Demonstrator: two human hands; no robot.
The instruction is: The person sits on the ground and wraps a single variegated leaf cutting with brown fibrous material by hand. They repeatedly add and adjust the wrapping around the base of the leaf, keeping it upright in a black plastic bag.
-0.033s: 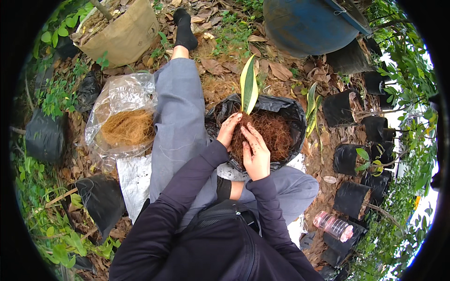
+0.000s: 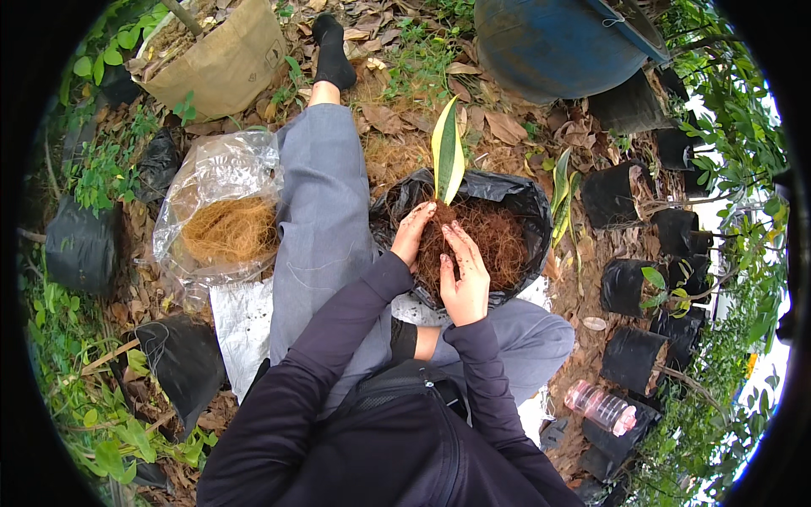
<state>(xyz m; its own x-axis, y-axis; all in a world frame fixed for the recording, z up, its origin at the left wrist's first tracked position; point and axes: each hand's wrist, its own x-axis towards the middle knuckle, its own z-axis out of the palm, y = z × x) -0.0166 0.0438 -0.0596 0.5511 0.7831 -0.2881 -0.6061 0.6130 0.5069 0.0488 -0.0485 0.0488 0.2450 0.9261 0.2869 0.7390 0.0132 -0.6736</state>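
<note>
A snake plant leaf (image 2: 448,156), green with yellow edges, stands upright over a black plastic bag (image 2: 515,193) at my crossed leg. Around its base is a clump of dark brown, damp-looking fibre (image 2: 434,245). My left hand (image 2: 411,234) is closed against the left side of this clump, its fingertips at the foot of the leaf. On the right side my right hand (image 2: 465,275) touches the clump with its fingertips, fingers stretched and thumb apart. Both hands are specked with dark bits. More reddish-brown coconut fibre (image 2: 498,241) fills the bag to the right.
Left of my outstretched leg, a clear plastic bag (image 2: 224,160) holds light brown dry fibre (image 2: 230,232). Another snake plant (image 2: 562,198) stands right of the black bag. Several black planting bags (image 2: 629,355) line the right. A plastic bottle (image 2: 600,407) lies there. A blue tub (image 2: 557,51) stands ahead.
My right hand's fingers have shifted very slightly to the right on the clump. The leaf's tip has tilted a little left. My left hand stays where it was.
</note>
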